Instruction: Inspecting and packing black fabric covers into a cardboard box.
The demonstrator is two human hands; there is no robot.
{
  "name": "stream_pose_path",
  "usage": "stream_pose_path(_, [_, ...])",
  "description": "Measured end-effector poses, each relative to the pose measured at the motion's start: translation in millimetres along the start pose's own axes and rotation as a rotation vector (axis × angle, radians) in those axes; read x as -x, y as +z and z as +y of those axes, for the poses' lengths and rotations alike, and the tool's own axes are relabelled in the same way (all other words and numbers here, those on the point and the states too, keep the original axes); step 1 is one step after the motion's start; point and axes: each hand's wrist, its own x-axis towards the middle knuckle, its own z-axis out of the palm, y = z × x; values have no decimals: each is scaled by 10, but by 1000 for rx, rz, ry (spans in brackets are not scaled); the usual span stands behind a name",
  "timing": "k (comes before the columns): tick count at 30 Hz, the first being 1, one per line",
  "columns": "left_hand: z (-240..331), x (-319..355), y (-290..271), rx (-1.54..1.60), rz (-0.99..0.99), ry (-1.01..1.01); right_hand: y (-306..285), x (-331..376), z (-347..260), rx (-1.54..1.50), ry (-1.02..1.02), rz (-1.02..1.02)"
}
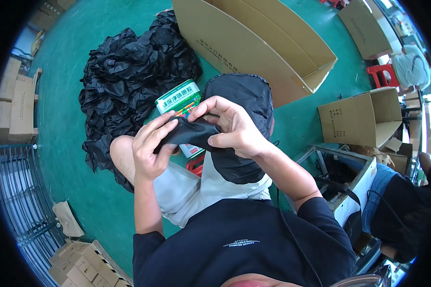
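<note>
Both my hands are raised over my lap, with a piece of black fabric point(192, 132) stretched between them. The fingers and thumb of my left hand point(151, 148) pinch its left end. My right hand point(237, 129) grips the right end between thumb and fingers. A black fabric cover with a rounded, gathered edge point(239, 91) drapes over my right knee, below and beyond my right hand. Whether it joins the held piece is hidden. Behind my hands stands a green and white rectangular can point(178, 93), partly covered by them. A crumpled heap of black fabric point(134, 71) lies to the left.
A tall open cardboard box point(254, 48) stands ahead on the green floor point(57, 110). To the right are a smaller open carton point(347, 122), a red stool point(382, 75), a metal-framed cart point(359, 189) and another person point(392, 210). Stacked cartons point(84, 265) sit lower left.
</note>
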Motion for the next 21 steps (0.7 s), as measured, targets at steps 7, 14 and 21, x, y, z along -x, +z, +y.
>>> stream_pose_path(7, [-32, 124, 4, 180, 42, -326, 123, 40, -125, 860, -128, -19])
stream_pose_path(14, [263, -13, 13, 359, 41, -540, 307, -24, 233, 1323, -493, 140])
stream_pose_path(21, [-42, 364, -300, 626, 115, -449, 188, -81, 222, 1003, -453, 294])
